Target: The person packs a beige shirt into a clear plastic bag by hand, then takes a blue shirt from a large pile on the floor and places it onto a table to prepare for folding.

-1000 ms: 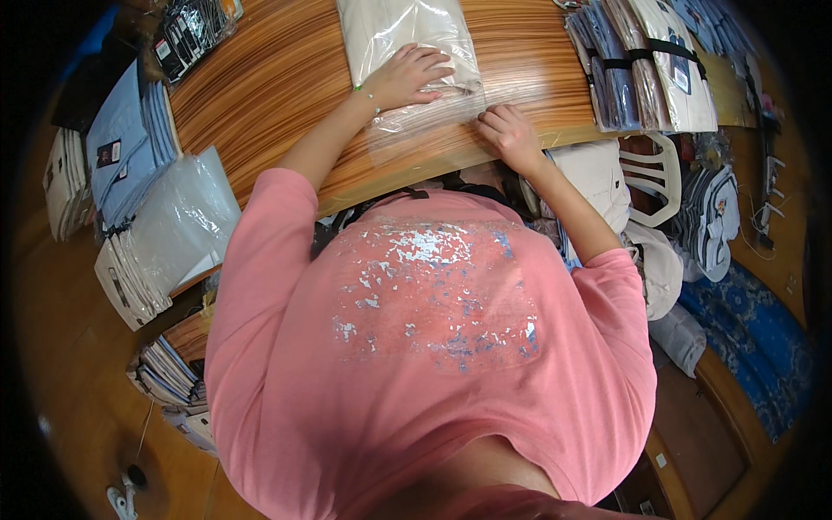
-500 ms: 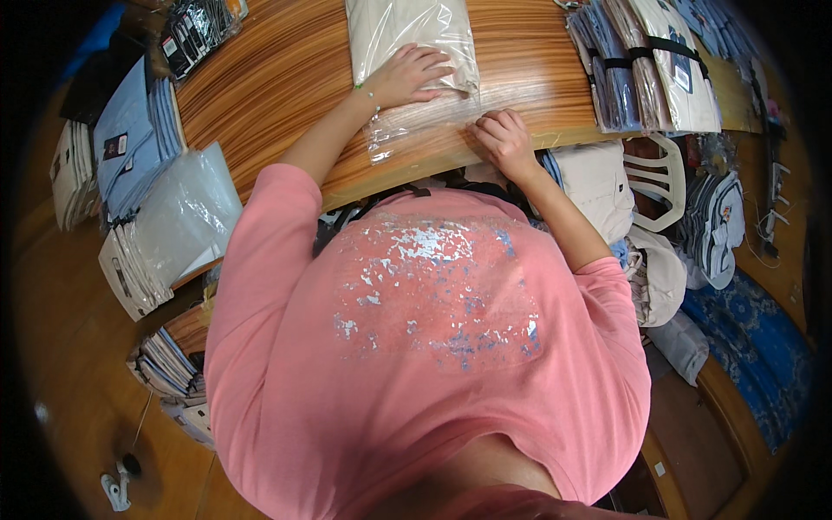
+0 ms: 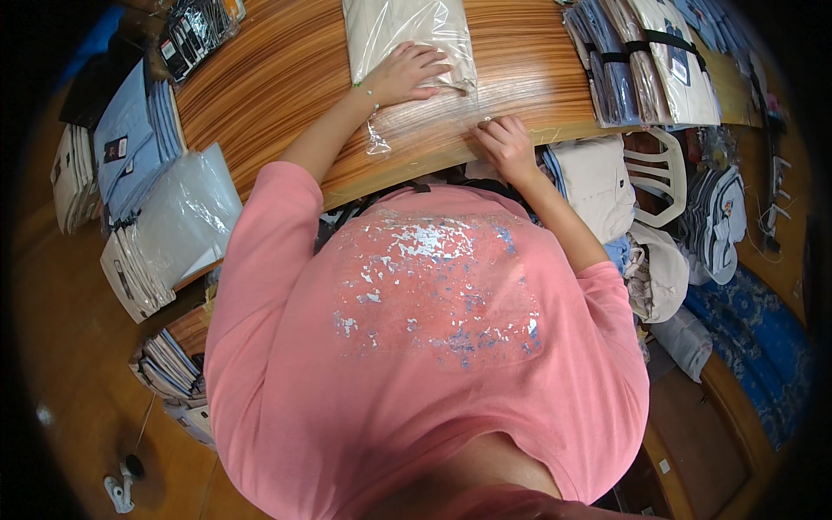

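A cream folded garment [image 3: 368, 35] lies in a clear plastic bag [image 3: 438, 22] on the wooden table, reaching past the top of the head view. My left hand [image 3: 409, 74] rests flat on the near end of the package, fingers spread to the right. Past the garment, the bag's clear flap [image 3: 425, 121] spreads toward the table's near edge. At the flap's right side, my right hand [image 3: 505, 143] has its fingers bent together, pinching the thin plastic; the exact grip is partly hidden by the fingers.
Strapped stacks of bagged garments [image 3: 667, 74] stand at the table's right. Blue folded garments [image 3: 130, 143] and clear bags [image 3: 195, 204] are at the left. A dark packaged bundle [image 3: 195, 39] sits at the far left. Beyond the near edge [image 3: 347, 186], a white plastic chair [image 3: 663, 173] holds cream garments [image 3: 594, 186].
The flap's near edge has drawn slightly away from me. My right hand has shifted a little, while my left hand stays flat on the package.
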A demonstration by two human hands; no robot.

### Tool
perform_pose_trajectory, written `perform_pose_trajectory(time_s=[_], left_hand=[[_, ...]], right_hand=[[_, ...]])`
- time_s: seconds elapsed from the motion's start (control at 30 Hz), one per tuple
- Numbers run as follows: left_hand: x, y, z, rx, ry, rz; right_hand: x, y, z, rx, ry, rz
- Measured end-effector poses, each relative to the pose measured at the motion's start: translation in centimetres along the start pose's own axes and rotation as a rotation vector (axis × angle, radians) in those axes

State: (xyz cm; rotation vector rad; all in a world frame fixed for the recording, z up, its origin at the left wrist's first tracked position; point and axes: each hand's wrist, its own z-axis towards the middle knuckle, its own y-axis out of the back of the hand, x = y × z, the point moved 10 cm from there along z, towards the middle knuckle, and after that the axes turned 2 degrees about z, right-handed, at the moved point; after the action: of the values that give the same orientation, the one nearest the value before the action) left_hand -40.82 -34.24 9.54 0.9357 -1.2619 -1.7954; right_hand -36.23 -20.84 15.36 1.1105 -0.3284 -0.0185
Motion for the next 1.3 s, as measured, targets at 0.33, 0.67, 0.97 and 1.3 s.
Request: perform_pose_trajectory(time_s=[0.33, 0.67, 0.97, 1.3], left_hand=[[0.0, 0.1, 0.0, 0.023, 0.003, 0.028], [-0.4, -0.1, -0.1, 0.039, -0.005, 0.035], [-0.7, 0.3, 0.1, 0.024, -0.009, 0.019], [-0.5, 0.4, 0.1, 0.018, -0.01, -0.032]], right_hand=[[0.6, -0.2, -1.8, -0.002, -0.007, -0.066], [-0.1, 0.3, -4.1, -0.056, -0.117, -0.026], [-9.6, -8.6, -6.7, 0.105, -1.082, 1.187], [-9.3, -7.7, -9.7, 0.081, -1.324, 1.22]])
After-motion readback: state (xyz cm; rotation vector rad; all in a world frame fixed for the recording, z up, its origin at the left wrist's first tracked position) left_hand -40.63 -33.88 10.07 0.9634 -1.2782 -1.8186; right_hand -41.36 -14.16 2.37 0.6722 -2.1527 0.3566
